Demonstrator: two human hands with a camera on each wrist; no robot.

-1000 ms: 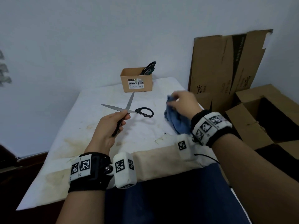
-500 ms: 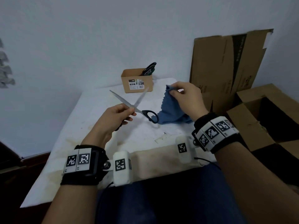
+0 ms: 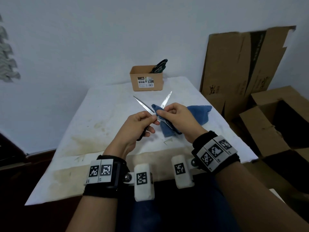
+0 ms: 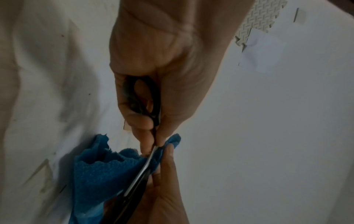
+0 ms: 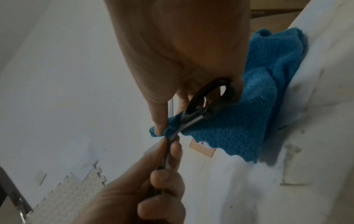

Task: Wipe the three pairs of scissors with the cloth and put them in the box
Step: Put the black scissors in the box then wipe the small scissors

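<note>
Both hands have closed together since the earlier frames: the cloth (image 3: pixel 199 114), previously held apart to the right of the open scissors (image 3: pixel 164 102), now meets them at the pivot. Positions below are referenced to the box (image 3: pixel 147 79), which stands at the far edge of the worktop (image 3: pixel 100 118) with dark handles of other scissors (image 3: pixel 159 66) projecting from its right side; how many pairs are inside cannot be determined. The worktop carries the trailing part of the cloth, which lies on the near side of the box and to its right. The open scissors are held above the worktop on the near side of the box, blades spread in a V with both tips pointing toward the box. The left hand (image 3: pixel 135 126) grips one black handle loop, fingers curled round it, as the left wrist view confirms. The right hand (image 3: pixel 178 118) pinches a fold of cloth between thumb and fingers at the blade root, just beside the left hand's fingertips; the second handle loop lies under its palm. Judgement: the wipe stroke runs along a blade's long axis, from the pivot outward toward the box, so the right hand, already at the blade root, is the nearer hand for it.
</note>
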